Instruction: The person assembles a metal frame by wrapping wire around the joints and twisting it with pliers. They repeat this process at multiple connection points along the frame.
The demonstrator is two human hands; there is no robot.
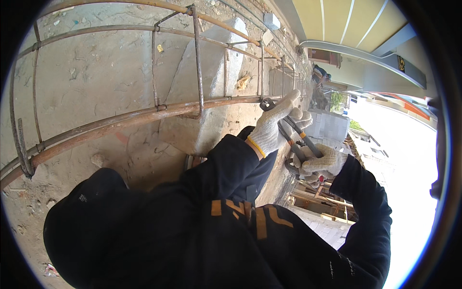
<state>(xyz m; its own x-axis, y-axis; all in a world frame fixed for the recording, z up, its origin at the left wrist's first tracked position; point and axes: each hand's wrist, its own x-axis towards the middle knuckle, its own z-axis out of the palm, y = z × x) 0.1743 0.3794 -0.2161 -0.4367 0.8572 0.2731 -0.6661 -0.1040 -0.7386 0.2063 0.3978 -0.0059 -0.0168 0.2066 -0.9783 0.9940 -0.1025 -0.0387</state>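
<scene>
Where gloved hands meet — dark pincers (288, 132) on rusty rebar (144, 115).

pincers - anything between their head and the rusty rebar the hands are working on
Nothing visible does. The pincers head sits right at the rusty rebar, by the left hand's fingertips. The right hand grips the handles lower down.

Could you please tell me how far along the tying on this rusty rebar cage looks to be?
Done: the nearer bent stirrups already sit on the long rusty steel bars; their ties are too small to judge. In hand: the white-gloved left hand and right hand work dark metal pincers at a bar joint. Left: the stirrups farther along.
</scene>
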